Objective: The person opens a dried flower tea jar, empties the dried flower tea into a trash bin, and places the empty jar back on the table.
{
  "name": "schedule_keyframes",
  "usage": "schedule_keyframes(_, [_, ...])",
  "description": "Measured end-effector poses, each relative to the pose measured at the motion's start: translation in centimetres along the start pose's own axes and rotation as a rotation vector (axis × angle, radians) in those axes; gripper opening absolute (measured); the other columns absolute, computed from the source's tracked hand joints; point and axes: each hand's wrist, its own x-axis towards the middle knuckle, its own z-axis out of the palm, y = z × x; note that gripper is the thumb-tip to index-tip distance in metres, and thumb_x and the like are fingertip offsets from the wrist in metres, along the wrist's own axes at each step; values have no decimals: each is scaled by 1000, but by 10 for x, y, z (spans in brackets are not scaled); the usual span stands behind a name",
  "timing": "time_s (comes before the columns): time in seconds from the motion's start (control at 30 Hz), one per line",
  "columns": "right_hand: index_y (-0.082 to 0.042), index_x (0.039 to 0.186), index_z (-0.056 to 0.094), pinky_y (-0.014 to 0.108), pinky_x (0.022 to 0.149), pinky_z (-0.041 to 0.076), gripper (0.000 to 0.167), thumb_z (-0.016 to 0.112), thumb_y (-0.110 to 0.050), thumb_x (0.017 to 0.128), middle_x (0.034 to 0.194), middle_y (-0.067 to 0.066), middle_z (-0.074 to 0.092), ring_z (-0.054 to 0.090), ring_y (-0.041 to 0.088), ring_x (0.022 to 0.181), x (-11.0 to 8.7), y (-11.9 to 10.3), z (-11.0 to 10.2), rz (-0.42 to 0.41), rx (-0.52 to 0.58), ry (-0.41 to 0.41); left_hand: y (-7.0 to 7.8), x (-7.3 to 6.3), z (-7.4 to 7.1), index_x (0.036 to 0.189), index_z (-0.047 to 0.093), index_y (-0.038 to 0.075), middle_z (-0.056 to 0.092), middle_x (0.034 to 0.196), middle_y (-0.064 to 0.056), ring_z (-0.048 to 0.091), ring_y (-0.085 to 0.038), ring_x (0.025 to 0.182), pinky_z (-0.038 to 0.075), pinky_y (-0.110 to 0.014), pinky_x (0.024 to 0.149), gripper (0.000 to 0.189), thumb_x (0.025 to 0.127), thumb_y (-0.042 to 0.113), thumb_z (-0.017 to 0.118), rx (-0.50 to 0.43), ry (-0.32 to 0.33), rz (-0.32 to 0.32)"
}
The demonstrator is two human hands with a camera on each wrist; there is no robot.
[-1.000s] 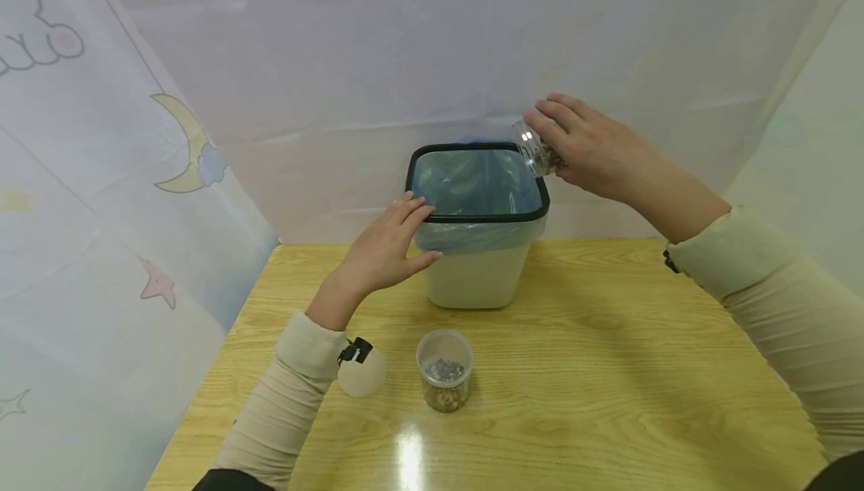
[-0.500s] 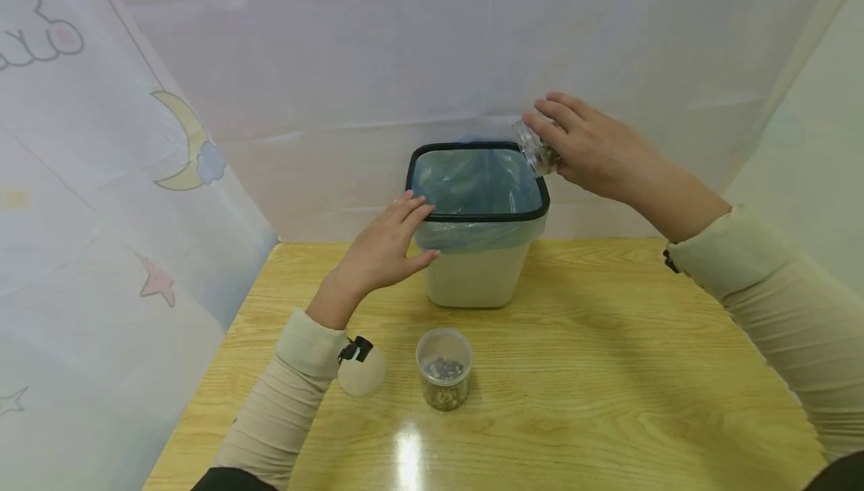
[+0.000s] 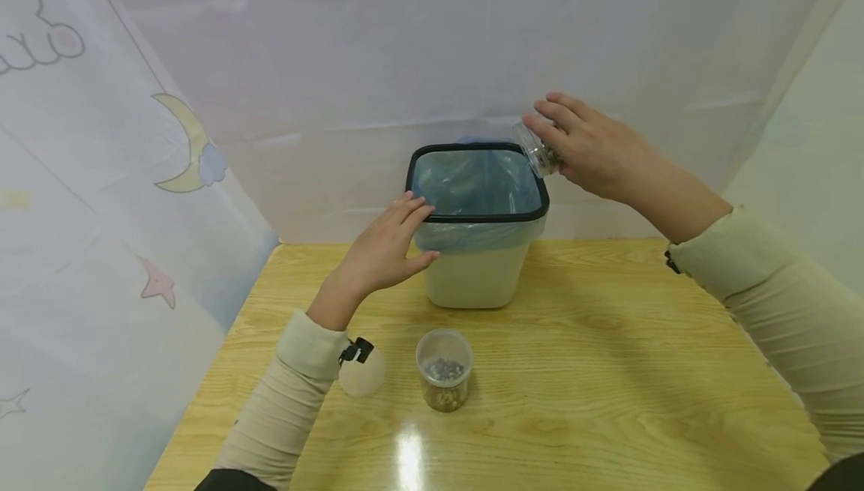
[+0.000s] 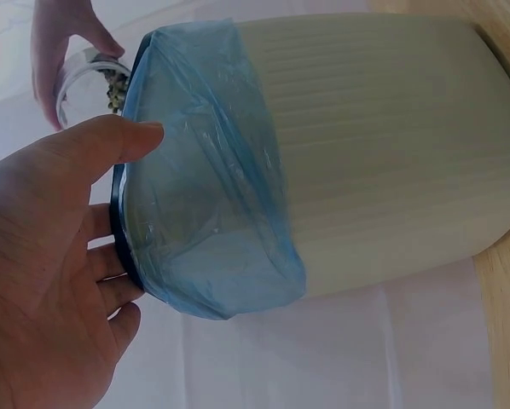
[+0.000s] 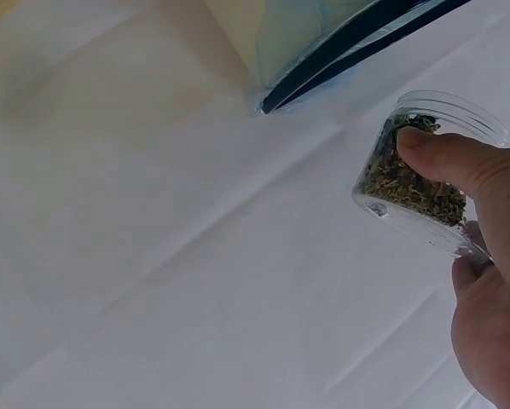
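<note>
My right hand (image 3: 597, 148) grips a clear jar (image 5: 413, 183) of dry greenish-brown flakes between thumb and fingers. It is tilted, its mouth toward the bin, beside the right rim. The trash bin (image 3: 472, 281) is cream-coloured, with a black rim and a blue bag (image 4: 217, 170) folded over it. At the bin's near left corner is my left hand (image 3: 381, 251), fingers extended along the rim and thumb held apart. In the left wrist view, its fingertips are right at the black rim, and the thumb overlaps the bag.
A second clear jar (image 3: 445, 371), with greyish and yellowish bits inside, stands on the wooden table (image 3: 607, 371) in front of the bin. A whitish round lid (image 3: 364, 377) lies left of it, near the left sleeve. Pale sheeting (image 3: 337, 64) hangs behind the bin.
</note>
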Motion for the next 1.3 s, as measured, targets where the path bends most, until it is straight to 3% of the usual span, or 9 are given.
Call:
schedule_keyframes(0.27, [3,154,30,60,110,38,95,85,5,76,154,30,33,27,47,145,0,-2,-1,12,-20,-43,2,0,1,157,35,9,28,164,-13,15,-28,156,21,-45,125,75,98,46,64,-14,-3,2])
schedule_keyframes(0.67, [3,153,33,59,108,41,89,79,10,78,152,30,36,29,46,145,0,-1,-1,-17,-30,2,3,1,2,157,35,9,29,164,-14,15,-28,156,22,-45,124,76,98,45,66,-17,5,6])
schedule_keyframes(0.97, [1,156,28,59,108,41,90,78,8,81,156,29,32,24,45,148,0,-5,-4,14,-44,-68,5,0,2,157,35,10,28,164,-13,14,-27,156,22,-45,124,76,98,45,66,-26,0,-5])
schedule_keyframes(1.1, [1,156,29,59,109,40,88,77,9,82,156,29,32,24,45,148,1,-5,-4,14,-48,-62,5,1,2,157,34,10,27,164,-13,14,-27,156,22,-45,124,76,98,45,65,-20,-2,-9])
schedule_keyframes(1.3, [1,156,31,59,102,46,86,76,8,83,157,27,33,24,43,149,1,-6,-2,9,-60,-53,4,0,0,157,34,9,28,164,-13,14,-28,156,22,-46,124,76,98,45,65,-16,-6,-11])
